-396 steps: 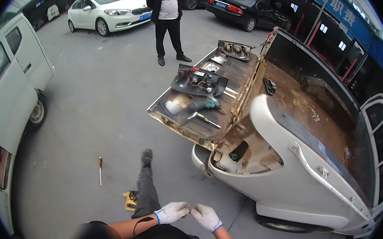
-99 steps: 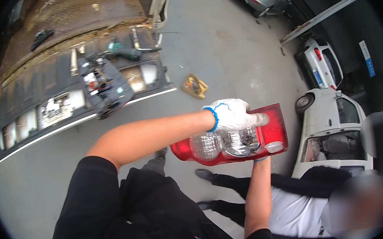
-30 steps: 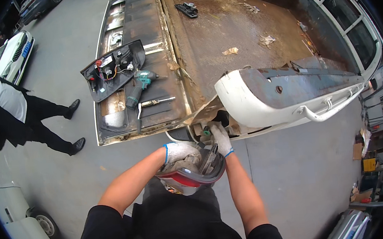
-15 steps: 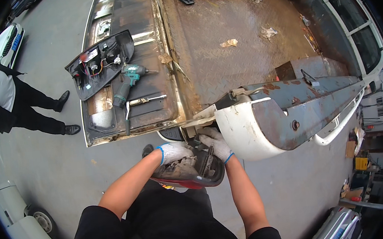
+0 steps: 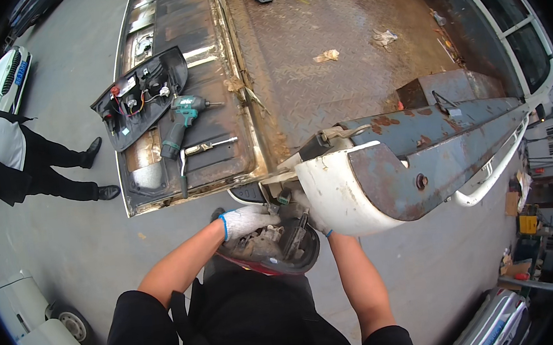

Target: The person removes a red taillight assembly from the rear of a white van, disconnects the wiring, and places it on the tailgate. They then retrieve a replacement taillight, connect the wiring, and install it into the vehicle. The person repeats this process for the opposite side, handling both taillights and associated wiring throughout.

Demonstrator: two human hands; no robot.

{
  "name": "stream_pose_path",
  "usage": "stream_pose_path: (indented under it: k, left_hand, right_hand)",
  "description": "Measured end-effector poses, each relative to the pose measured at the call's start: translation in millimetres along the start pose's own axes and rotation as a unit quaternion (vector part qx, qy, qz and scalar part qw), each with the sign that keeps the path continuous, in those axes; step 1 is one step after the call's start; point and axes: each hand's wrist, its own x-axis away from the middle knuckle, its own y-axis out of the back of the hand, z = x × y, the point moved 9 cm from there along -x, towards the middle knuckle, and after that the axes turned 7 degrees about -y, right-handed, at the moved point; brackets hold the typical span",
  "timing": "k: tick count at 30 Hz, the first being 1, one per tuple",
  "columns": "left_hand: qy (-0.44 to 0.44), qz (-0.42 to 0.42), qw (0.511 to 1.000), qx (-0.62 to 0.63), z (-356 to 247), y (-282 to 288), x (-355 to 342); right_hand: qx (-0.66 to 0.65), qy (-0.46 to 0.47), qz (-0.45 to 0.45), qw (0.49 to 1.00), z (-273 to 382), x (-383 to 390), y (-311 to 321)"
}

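Note:
A red tail light (image 5: 257, 265) with a dirty grey back sits in front of my body, below the corner of the truck bed. My left hand (image 5: 246, 220), in a white knitted glove with a blue cuff, is closed at its upper left edge. A small greenish connector-like part (image 5: 284, 197) shows just beyond its fingertips. My right hand (image 5: 318, 222), also gloved, is at the light's right side, close to that part. The white side panel (image 5: 345, 192) partly covers this hand, and its fingers are hidden or blurred.
On the lowered tailgate (image 5: 213, 168) lie a second tail light with wires (image 5: 143, 99), a teal cordless driver (image 5: 182, 125) and a ratchet wrench (image 5: 204, 147). Scraps (image 5: 326, 56) litter the rusty bed. A person in dark trousers (image 5: 56, 164) stands at left.
My view has shifted slightly. My right hand has slipped further behind the white panel, and the greenish part now shows between my hands. The left hand stays at the tail light.

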Motion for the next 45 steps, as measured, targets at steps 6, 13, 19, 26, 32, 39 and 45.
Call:
stream_pose_path:
  k: [6, 13, 19, 26, 32, 39, 45]
  left_hand:
    - [-0.056, -0.079, 0.985, -0.143, -16, 7, -1]
    - [-0.059, -0.057, 0.967, -0.242, -25, 12, -16]
    - [-0.071, -0.075, 0.967, -0.232, -30, 16, -12]
    - [-0.085, -0.103, 0.961, -0.243, -29, 15, -15]
    - [-0.088, -0.102, 0.964, -0.231, -21, 12, -19]
    - [-0.079, -0.087, 0.967, -0.226, -25, 12, -20]
    - [-0.074, -0.086, 0.969, -0.221, -30, 11, -20]
  right_hand:
    - [-0.081, 0.001, 0.023, 0.996, -19, -10, 1]
    - [0.232, -0.070, -0.011, 0.970, 13, -9, -4]
    - [0.271, -0.066, 0.009, 0.960, 54, 8, -32]
    - [0.379, -0.062, 0.011, 0.923, 68, 5, -40]
    - [0.303, -0.066, -0.020, 0.950, 33, -11, -18]
    - [0.333, -0.060, -0.013, 0.941, 45, -5, -25]
    - [0.448, -0.008, 0.006, 0.894, 73, 6, -43]
